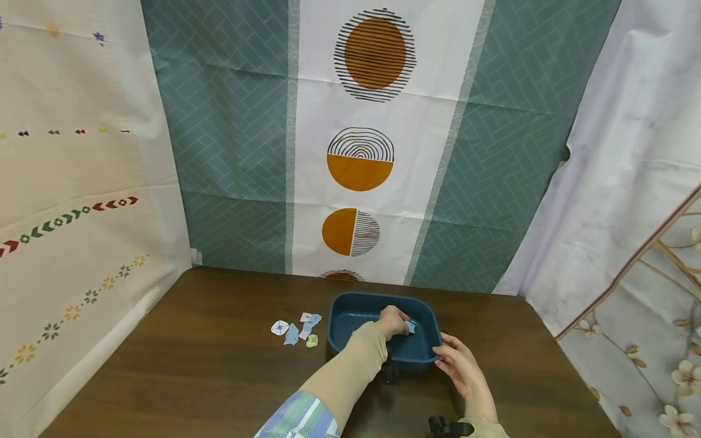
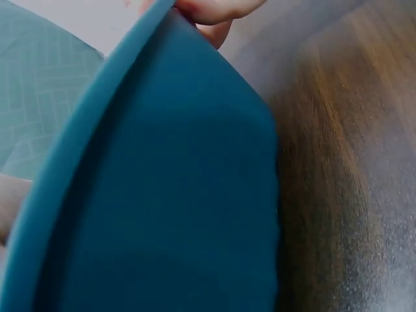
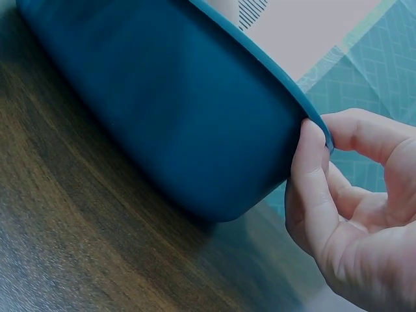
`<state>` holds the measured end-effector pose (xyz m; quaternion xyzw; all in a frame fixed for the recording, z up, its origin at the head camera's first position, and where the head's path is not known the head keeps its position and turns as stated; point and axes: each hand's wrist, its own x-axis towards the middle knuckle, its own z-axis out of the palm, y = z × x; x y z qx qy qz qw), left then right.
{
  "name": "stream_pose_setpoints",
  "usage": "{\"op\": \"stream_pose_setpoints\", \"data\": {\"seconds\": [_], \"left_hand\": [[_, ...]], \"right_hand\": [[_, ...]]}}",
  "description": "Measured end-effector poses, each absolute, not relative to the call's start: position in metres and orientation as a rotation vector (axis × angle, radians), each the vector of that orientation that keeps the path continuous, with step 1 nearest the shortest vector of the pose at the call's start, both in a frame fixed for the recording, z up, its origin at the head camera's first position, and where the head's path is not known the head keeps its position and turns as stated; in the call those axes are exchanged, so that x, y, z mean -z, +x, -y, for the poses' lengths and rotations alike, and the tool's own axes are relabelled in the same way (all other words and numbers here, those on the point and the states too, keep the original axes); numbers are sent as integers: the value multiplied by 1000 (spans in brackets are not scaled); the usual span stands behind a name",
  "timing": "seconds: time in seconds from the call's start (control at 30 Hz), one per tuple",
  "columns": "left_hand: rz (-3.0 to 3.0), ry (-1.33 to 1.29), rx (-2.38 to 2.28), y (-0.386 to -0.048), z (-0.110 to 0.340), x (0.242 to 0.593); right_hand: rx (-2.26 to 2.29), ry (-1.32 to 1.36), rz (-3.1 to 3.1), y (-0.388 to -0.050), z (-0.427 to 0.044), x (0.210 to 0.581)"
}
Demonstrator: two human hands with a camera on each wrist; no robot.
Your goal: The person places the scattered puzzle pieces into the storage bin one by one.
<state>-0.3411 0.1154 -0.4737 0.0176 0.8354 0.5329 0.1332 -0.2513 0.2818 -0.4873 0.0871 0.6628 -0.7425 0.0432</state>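
A dark blue rectangular basin stands on the table. Reaching over its near wall, my left hand is inside it, with curled fingertips at a small light-blue piece that looks like paper. At the basin's right near corner, my right hand grips the rim between thumb and fingers, as the right wrist view shows closely. The basin's outer wall hides most of the left hand in the left wrist view.
Left of the basin lie several small flat pieces: a white one with a blue star, a light-blue one, a yellow-green one and some pink-and-blue ones. Patterned cloths hang behind and beside the brown wooden table.
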Motion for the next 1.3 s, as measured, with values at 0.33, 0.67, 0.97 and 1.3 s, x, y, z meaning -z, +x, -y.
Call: {"op": "stream_pose_setpoints", "data": {"seconds": [0.33, 0.67, 0.97, 1.3], "left_hand": [[-2539, 117, -1406, -337, -114, 471], [-2552, 169, -1321, -332, -111, 466], [-2471, 336, -1247, -333, -95, 457], [-2460, 523, -1308, -317, -70, 433]], "right_hand": [[2277, 262, -2025, -251, -281, 487], [2273, 262, -2037, -249, -281, 489], [2289, 255, -2031, -251, -283, 489], [2296, 259, -2017, -250, -282, 489]]}}
